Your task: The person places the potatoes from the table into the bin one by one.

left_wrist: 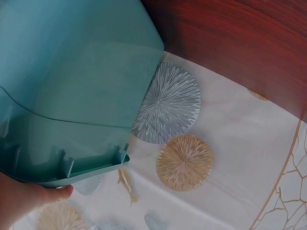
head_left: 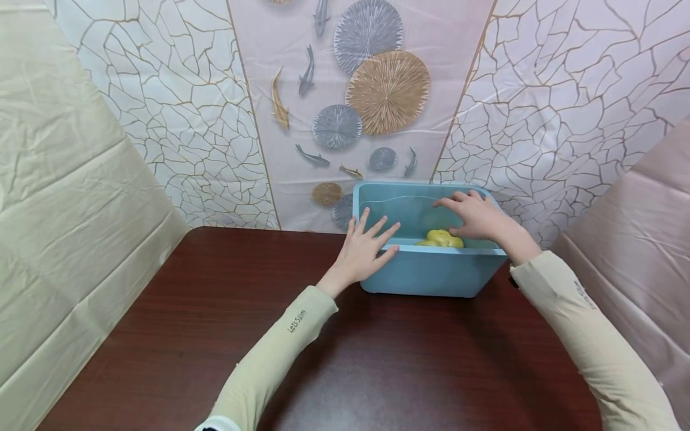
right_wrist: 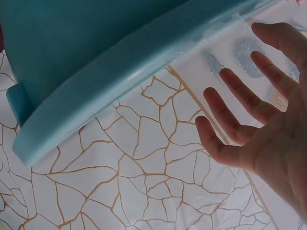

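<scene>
A light-blue plastic bin (head_left: 420, 275) stands at the back of the table, its open top facing up. Inside it sit glossy yellow, lumpy rounded things (head_left: 443, 237), partly hidden by the front rim. My left hand (head_left: 358, 251) is at the bin's front left corner with straight, spread fingers; in the left wrist view its thumb (left_wrist: 53, 192) lies right at the rim. Over the right part of the bin hovers my right hand (head_left: 480, 218), fingers loosely bent and apart. The right wrist view has that palm (right_wrist: 283, 148) with nothing in it, beside the bin's edge (right_wrist: 120, 72).
The dark red-brown table (head_left: 188, 335) spreads in front and to the left. Directly behind the bin hangs a patterned cloth (head_left: 205, 108) with fish and round leaf shapes. Pale cloth walls (head_left: 64, 197) close in both sides.
</scene>
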